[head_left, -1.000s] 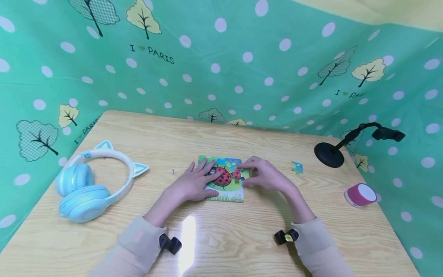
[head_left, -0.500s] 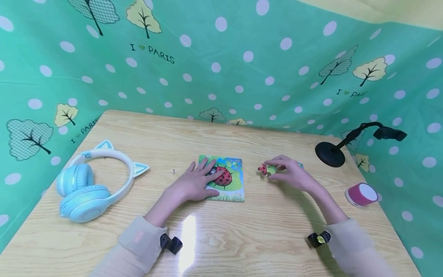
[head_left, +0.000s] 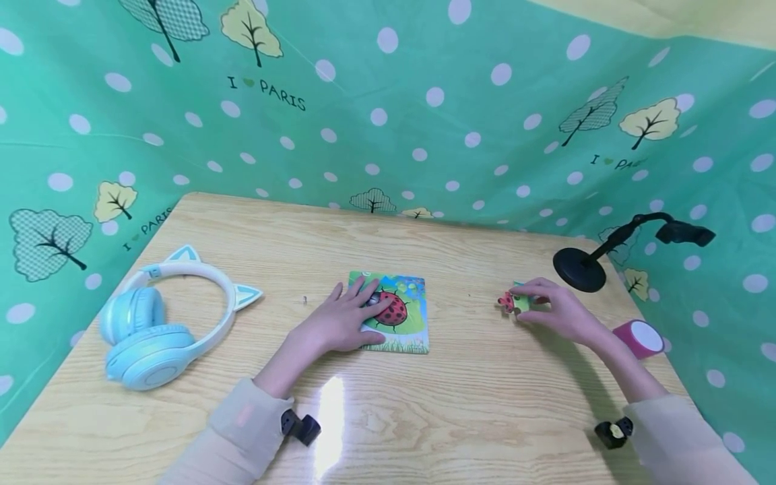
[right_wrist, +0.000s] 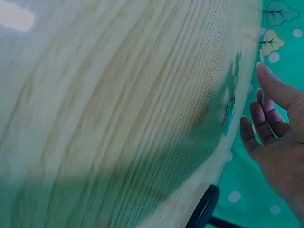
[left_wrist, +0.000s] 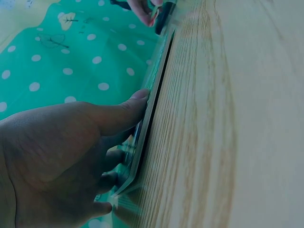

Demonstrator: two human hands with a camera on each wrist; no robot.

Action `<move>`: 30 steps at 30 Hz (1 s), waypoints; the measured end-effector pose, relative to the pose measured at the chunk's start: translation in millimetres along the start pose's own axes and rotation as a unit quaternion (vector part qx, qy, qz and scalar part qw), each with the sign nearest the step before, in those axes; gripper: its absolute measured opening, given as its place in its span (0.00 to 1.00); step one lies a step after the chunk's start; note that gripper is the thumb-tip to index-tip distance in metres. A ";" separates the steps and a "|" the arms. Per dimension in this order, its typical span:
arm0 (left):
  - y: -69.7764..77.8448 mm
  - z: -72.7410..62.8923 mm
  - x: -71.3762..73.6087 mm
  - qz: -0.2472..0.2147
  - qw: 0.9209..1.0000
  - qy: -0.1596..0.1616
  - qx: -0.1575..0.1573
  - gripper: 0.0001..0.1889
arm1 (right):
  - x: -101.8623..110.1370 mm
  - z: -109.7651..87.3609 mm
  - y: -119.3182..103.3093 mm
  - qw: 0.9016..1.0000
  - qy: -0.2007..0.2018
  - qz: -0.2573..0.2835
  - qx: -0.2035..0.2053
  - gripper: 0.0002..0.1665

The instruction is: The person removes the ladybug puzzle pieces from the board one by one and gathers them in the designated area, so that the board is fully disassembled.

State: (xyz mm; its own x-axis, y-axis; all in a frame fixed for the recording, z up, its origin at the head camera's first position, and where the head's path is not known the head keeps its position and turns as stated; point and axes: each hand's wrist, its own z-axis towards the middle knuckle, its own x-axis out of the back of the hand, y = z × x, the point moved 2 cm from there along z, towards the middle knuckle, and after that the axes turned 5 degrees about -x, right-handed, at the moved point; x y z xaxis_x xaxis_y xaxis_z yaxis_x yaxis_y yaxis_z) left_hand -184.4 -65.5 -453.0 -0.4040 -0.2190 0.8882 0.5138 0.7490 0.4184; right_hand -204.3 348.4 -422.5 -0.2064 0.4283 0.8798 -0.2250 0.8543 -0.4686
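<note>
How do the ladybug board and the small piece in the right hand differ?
Size: the ladybug board is far larger than the puzzle piece. Outline: the board is straight-edged; the piece has a knobby red end. Hold: the left hand rests on the board; the right hand pinches the piece. Both show red and green.

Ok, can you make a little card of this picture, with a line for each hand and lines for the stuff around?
Left hand: flat on the ladybug board, fingers spread
Right hand: pinching a piece, red and green
Far left: headphones, blue and white, with cat ears
Far right: black stand; pink cylinder, partly hidden by the right arm
Table: wood
Behind: green curtain, dots and trees
</note>
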 end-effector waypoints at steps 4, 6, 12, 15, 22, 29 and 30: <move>0.4 -1.1 0.2 -0.002 1.000 -0.001 0.002 0.39 | 3.8 -4.9 7.1 1.000 -0.001 -0.002 -0.001 0.30; 0.7 -1.5 0.6 -0.003 1.000 0.000 0.002 0.38 | 4.9 -6.8 10.1 1.000 0.000 -0.007 -0.002 0.30; 0.8 -0.8 0.5 -0.002 1.000 0.001 0.002 0.38 | 4.6 -9.1 20.3 1.000 -0.003 -0.022 -0.018 0.29; 0.5 -0.7 0.7 -0.003 1.000 0.002 0.002 0.38 | 3.2 -8.7 25.2 0.999 -0.009 -0.027 -0.022 0.29; -0.1 -0.7 0.2 -0.004 1.000 -0.001 0.004 0.38 | 0.2 -9.9 31.2 0.998 -0.024 -0.040 -0.032 0.31; 1.6 -1.9 2.1 -0.008 1.000 -0.002 0.002 0.38 | -0.6 -11.0 31.0 0.998 -0.026 -0.040 -0.036 0.31; 1.8 -2.1 2.4 -0.007 1.000 -0.002 0.002 0.38 | -0.8 -11.0 30.9 0.998 -0.026 -0.041 -0.034 0.31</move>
State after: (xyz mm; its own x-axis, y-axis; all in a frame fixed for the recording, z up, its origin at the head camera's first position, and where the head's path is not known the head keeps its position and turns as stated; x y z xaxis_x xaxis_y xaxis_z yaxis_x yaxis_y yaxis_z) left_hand -182.8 -66.1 -449.8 -0.4141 -0.2267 0.8815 0.5049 0.7486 0.4297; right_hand -200.6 377.6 -436.8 -0.2394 0.3426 0.9085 -0.1777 0.9044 -0.3879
